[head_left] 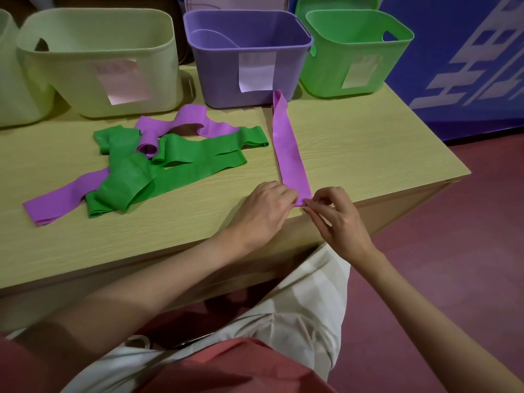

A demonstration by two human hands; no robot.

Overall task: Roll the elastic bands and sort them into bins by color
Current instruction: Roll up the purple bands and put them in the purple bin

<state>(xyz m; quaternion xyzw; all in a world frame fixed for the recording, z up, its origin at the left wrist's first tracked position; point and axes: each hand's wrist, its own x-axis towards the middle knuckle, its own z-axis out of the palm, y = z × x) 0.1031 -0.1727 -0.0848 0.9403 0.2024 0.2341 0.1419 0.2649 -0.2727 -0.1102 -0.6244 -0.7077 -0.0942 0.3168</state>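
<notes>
We had laid one purple band flat and straight on the bench, its far end touching the purple bin, so it could roll evenly. Our left hand and right hand each pinched a corner of its near end, apparently to start the roll. The other bands lay tangled to the left.

Bare table lies right of the flat purple band. The band pile obstructs left; three bins block the far edge.
</notes>
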